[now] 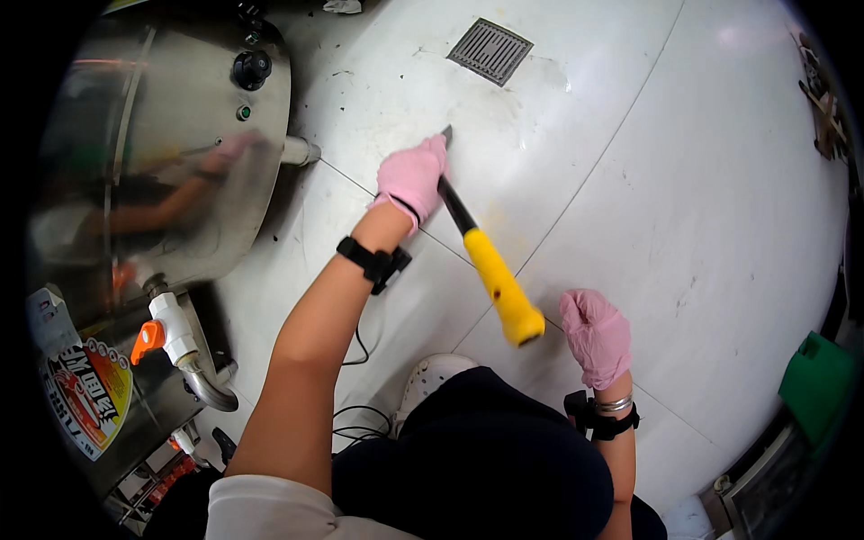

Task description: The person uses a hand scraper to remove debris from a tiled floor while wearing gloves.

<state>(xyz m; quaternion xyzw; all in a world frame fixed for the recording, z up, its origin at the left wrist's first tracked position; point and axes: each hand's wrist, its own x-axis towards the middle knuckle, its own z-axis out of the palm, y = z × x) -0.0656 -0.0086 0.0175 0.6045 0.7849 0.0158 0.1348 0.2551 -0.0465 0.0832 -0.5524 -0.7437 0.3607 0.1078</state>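
My left hand [412, 177], in a pink glove, is closed round the upper part of a hand tool with a black shaft [457, 208] and a yellow grip [503, 287]. A grey metal tip [448, 133] shows past my fingers. My glove covers most of the tool's head, so I cannot tell whether it is a hammer or a hatchet. The grip slants down toward my right hand [596, 337], apart from it. That hand, also in a pink glove, has its fingers curled in, with nothing visible in them.
A stainless steel vessel [202, 223] with a black knob [252, 70] and an orange-levered valve [169, 331] stands on the left. A floor drain [491, 52] lies ahead. Cables [358, 425] run beside my white clog [439, 374]. A green object [817, 388] is at the right.
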